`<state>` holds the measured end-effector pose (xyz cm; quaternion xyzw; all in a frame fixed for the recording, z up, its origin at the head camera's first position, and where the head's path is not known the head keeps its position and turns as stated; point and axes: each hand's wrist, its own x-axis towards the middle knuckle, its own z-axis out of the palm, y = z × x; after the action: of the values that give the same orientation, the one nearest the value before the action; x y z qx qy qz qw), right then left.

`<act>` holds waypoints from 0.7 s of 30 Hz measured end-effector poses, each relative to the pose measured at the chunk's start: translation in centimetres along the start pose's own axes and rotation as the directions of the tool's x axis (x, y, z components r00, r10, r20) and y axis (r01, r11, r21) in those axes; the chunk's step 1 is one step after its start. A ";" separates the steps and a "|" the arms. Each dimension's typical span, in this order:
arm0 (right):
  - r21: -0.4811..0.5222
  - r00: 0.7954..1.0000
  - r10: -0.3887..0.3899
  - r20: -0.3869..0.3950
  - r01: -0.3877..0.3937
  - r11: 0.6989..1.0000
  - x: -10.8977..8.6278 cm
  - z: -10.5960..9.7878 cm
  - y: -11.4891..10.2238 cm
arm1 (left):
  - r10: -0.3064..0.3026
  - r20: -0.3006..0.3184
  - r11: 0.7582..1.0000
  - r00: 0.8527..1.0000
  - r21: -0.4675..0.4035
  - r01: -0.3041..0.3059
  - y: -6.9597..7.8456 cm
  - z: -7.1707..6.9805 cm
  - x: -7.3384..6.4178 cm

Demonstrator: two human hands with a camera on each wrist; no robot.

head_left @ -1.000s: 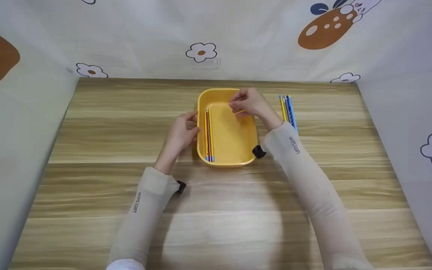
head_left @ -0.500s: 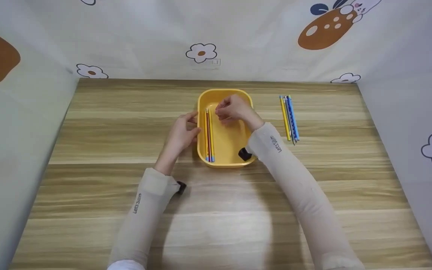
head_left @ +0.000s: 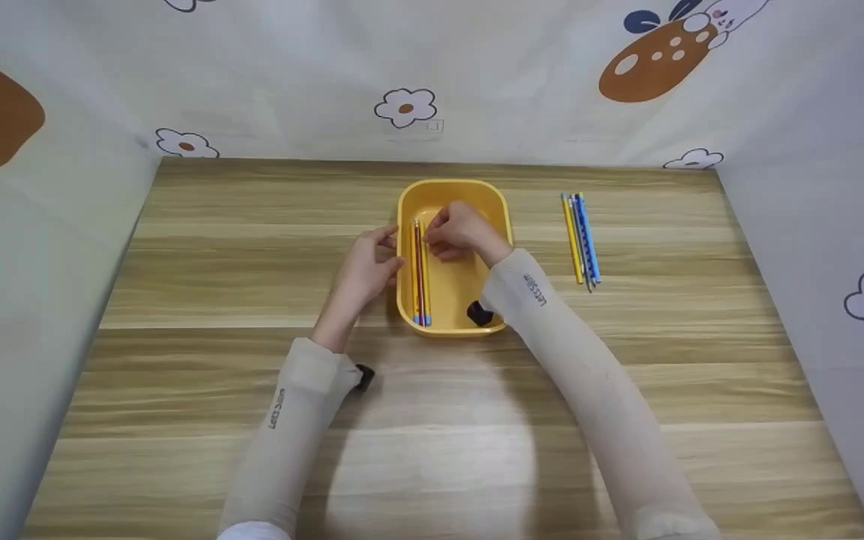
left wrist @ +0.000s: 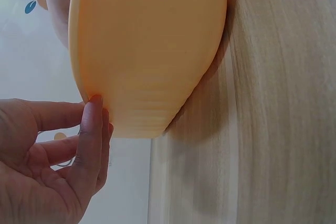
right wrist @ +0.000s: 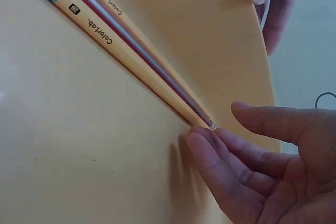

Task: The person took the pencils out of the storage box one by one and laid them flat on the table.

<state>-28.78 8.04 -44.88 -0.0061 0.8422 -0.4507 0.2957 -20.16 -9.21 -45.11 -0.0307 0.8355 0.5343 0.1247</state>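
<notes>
Head view: the right hand [head_left: 460, 231], fingers relaxed and thumb apart, has shifted left since half a second ago, fingertips meeting three pencils [right wrist: 100, 31] inside the yellow tray [head_left: 453, 309]. Left of it, the left hand [head_left: 361, 268] pinches the tray's rim. Two pencils read "ColorLab." and "2B"; sleeves [head_left: 589, 360] read "Let's Slim". Rightward, worktop [head_left: 537, 225] separates the tray's edge from a pencil bundle [head_left: 586, 251].
</notes>
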 end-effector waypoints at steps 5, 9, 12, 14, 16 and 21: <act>-0.007 0.999 0.034 0.007 -0.034 0.999 0.2 0.2 0.1 | 0.000 -0.007 1.000 1.000 0.008 0.000 -0.1 0.1 0.1; -0.021 0.999 0.037 0.005 -0.037 0.999 0.3 0.5 0.0 | 0.006 -0.009 1.000 1.000 0.004 -0.006 -0.1 0.0 0.1; -0.054 1.000 0.028 -0.006 -0.029 0.998 0.4 0.9 -0.1 | 0.012 -0.011 1.000 1.000 0.004 -0.012 -0.1 0.0 0.1; -0.075 1.000 0.020 -0.021 -0.022 0.997 0.5 1.2 -0.2 | 0.014 -0.013 1.000 1.000 0.006 -0.014 -0.1 0.0 0.1; -0.096 0.999 0.013 -0.041 -0.017 0.995 0.5 1.4 -0.3 | 0.008 -0.014 1.000 1.000 0.010 -0.008 -0.1 0.1 0.1; -0.141 0.996 0.020 -0.088 -0.032 0.989 0.7 2.0 -0.4 | -0.004 -0.012 1.000 1.000 0.023 0.004 0.0 0.1 0.1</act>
<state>-28.48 6.11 -45.76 0.0031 0.8843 -0.3853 0.2637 -20.23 -9.12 -45.18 -0.0343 0.8422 0.5243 0.1210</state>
